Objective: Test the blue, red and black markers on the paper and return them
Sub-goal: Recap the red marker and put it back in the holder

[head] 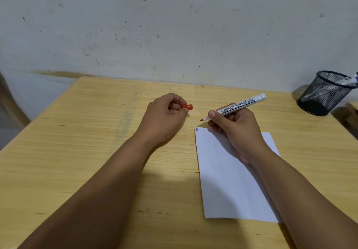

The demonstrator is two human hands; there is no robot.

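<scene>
My right hand [235, 130] grips the uncapped red marker [239, 105], a white barrel printed "Boardmarker". Its red tip points left, just above the paper's far left corner. My left hand [164, 117] pinches the red cap [187, 107] a short way left of the tip. The white paper [230, 186] lies on the wooden table [77, 142] under my right wrist. Short blue and red strokes [196, 129] mark its top left corner. A black mesh pen holder [327, 93] stands at the far right, with a blue marker [350, 79] leaning in it.
A scuffed white wall [174, 26] runs along the table's far edge. The table's left edge slants away, with floor beyond it. The pen holder sits near the table's right edge.
</scene>
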